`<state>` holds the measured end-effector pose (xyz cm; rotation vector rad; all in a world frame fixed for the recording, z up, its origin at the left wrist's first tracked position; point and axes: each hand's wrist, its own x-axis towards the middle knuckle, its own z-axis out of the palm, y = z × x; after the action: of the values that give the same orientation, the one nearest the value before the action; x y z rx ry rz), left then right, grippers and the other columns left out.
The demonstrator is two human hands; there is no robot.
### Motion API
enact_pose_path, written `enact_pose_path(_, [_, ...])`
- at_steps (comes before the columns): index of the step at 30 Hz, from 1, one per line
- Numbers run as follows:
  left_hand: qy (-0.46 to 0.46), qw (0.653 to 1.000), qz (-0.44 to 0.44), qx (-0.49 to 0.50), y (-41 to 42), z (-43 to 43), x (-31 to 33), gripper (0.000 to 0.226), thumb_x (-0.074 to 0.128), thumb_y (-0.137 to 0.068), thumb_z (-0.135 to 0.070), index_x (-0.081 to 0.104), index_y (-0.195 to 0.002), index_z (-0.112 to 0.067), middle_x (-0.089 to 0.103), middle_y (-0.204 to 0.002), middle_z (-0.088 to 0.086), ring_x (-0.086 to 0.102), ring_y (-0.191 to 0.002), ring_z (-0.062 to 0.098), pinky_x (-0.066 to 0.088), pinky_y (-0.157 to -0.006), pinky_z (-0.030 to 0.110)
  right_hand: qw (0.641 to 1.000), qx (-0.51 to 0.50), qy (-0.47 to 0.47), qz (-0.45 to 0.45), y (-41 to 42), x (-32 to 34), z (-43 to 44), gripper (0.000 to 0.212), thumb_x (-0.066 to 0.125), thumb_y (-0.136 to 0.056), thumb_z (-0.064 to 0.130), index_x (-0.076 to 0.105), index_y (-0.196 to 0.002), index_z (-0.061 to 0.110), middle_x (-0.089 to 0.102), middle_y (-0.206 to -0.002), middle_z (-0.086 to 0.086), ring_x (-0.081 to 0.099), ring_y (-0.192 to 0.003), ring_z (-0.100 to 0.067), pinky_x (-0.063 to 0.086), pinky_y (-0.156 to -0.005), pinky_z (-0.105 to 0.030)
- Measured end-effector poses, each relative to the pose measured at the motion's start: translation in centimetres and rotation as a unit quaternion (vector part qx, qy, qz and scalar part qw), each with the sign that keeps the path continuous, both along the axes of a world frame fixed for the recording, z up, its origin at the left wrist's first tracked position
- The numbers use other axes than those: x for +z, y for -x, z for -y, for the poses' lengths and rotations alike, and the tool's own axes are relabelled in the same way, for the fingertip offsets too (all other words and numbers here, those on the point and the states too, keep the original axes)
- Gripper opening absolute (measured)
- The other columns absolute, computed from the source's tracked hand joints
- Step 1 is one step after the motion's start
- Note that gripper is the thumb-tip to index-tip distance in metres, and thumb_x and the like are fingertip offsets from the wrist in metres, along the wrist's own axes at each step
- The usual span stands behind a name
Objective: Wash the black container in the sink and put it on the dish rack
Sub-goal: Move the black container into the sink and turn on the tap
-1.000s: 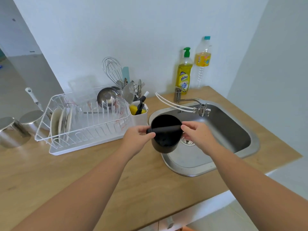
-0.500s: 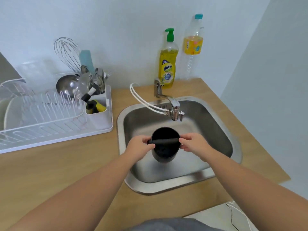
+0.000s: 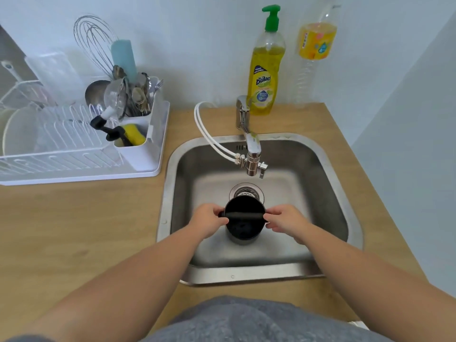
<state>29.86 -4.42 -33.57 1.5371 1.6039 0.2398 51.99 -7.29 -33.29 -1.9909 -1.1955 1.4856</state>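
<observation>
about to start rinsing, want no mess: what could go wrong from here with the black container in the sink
1. Both hands, left and right, pinch only the ends of the bar across the black container; once wet it could slip and drop into the sink.
2. The faucet outlet sits behind the container, not above it, so water might miss or splash onto the wooden counter.

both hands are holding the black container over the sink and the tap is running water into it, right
Not quite. Both the left hand and the right hand do hold the black container over the sink, but the head view shows no water coming from the tap; it is off, and the container sits nearer the person than the spout.
</observation>
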Motion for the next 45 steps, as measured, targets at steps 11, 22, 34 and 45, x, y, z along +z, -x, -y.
enact_pose_path(11, [0.024, 0.999, 0.034, 0.010, 0.6, -0.9, -0.3, 0.028, 0.075, -0.078, -0.011, 0.072, -0.105, -0.009, 0.068, -0.085, 0.001, 0.061, -0.070, 0.008, 0.048, -0.074, 0.023, 0.999, 0.023, 0.020, -0.015, -0.5, -0.2, -0.2, 0.012, 0.059, -0.091, 0.017, 0.071, -0.094, 0.018, 0.067, -0.097, -0.006, 0.064, -0.082, -0.016, 0.052, -0.078, -0.031])
enact_pose_path(22, [0.044, 0.998, 0.017, -0.035, 1.0, -2.5, 0.9, 0.046, 0.076, -0.078, -0.015, 0.061, -0.122, -0.014, 0.065, -0.120, 0.005, 0.061, -0.104, 0.017, 0.046, -0.088, 0.026, 0.928, 0.063, -0.320, 0.180, -0.9, 13.0, -15.8, 0.033, 0.060, -0.089, 0.019, 0.061, -0.122, 0.013, 0.064, -0.119, -0.006, 0.059, -0.107, -0.020, 0.042, -0.089, -0.029])
enact_pose_path(34, [-0.013, 0.999, -0.002, -0.040, 0.7, -1.6, -0.3, 0.019, 0.072, -0.081, -0.013, 0.075, -0.100, -0.012, 0.074, -0.100, 0.010, 0.068, -0.096, 0.023, 0.050, -0.087, 0.034, 0.737, 0.326, -0.335, 0.489, 2.8, 14.5, -21.9, 0.016, 0.057, -0.090, 0.016, 0.060, -0.104, 0.010, 0.063, -0.105, -0.014, 0.060, -0.095, -0.033, 0.049, -0.073, -0.039])
enact_pose_path(45, [-0.025, 0.999, 0.006, -0.029, 0.7, -1.4, -0.6, 0.020, 0.071, -0.083, -0.014, 0.075, -0.102, -0.012, 0.072, -0.100, 0.011, 0.065, -0.093, 0.021, 0.047, -0.085, 0.030, 0.802, 0.274, -0.327, 0.419, 2.4, 15.2, -23.1, 0.028, 0.056, -0.094, 0.026, 0.066, -0.109, 0.005, 0.065, -0.107, -0.015, 0.059, -0.097, -0.031, 0.044, -0.073, -0.035])
